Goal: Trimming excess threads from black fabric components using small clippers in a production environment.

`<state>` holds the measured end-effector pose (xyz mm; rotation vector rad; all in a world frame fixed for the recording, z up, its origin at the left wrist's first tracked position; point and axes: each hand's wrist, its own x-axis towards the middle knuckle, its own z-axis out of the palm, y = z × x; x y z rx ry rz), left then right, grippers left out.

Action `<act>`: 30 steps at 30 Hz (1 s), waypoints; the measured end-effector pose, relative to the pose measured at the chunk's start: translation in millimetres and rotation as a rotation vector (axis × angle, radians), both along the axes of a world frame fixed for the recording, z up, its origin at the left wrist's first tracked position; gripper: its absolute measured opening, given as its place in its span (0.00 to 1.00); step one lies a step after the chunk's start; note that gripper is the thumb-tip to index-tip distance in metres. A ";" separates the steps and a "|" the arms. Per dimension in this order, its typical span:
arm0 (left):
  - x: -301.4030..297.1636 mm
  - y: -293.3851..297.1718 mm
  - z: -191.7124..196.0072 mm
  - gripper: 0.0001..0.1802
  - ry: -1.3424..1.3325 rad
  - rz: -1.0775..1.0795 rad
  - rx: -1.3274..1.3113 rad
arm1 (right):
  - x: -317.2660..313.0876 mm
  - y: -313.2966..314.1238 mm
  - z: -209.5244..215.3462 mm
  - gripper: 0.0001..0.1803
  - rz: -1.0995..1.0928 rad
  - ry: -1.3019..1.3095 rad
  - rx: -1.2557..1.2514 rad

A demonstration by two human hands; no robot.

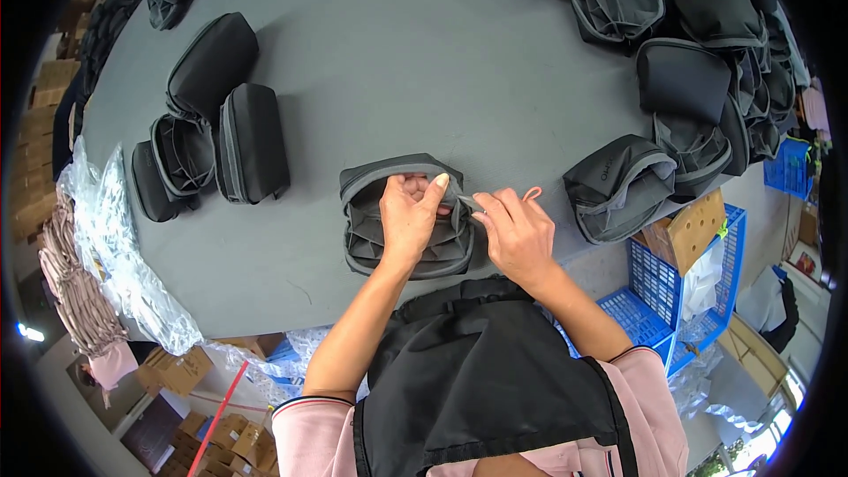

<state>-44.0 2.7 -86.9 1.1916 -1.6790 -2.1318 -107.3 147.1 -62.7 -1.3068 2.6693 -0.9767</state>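
An unzipped dark grey pouch (406, 262) lies in front of me on the grey table, its mouth turned up and its inner pockets showing. My left hand (412, 216) reaches into the opening and is closed on the pouch, thumb and fingers pinching the edge at its right side. Just right of that pinch, my right hand (519, 234) is closed round thread snips (471, 203). Their metal tip points left at the pinched edge, and an orange loop (533, 193) sticks out behind my fingers. My right fingers cover most of the snips.
Several dark pouches (253, 141) stand at the left on the table (397, 62). A larger pile of pouches (683, 79) fills the right side. Clear plastic wrap (132, 256) hangs over the left edge. Blue crates (654, 287) stand below the right edge.
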 end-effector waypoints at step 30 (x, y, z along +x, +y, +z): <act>1.9 -17.6 6.7 0.11 -0.445 -0.689 -0.856 | 1.3 -36.8 -64.5 0.08 -0.395 -1.325 -0.287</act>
